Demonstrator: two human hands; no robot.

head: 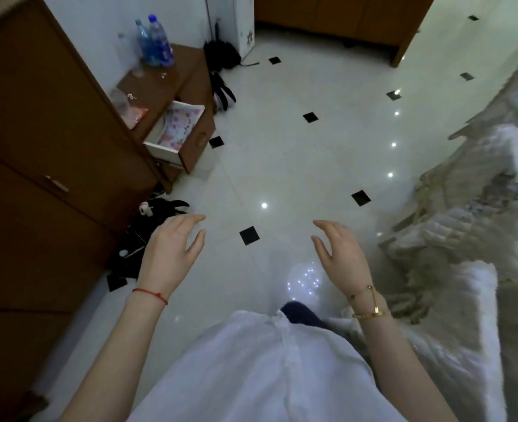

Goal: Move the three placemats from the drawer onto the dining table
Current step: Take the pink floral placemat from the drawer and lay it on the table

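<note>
A small brown cabinet on the left has its top drawer (190,147) pulled open. Inside lies a white placemat with a pink flower print (177,124); whether more lie under it I cannot tell. My left hand (172,251) and my right hand (340,254) hover over the tiled floor in the middle, well short of the drawer. Both are empty with fingers apart. A table draped in a lace and flowered cloth (477,208) fills the right side.
A tall brown wardrobe (38,147) lines the left. Two blue water bottles (155,41) stand on the small cabinet's top. Dark items (151,226) lie on the floor by the wardrobe's base. The white tiled floor (282,153) stretches ahead.
</note>
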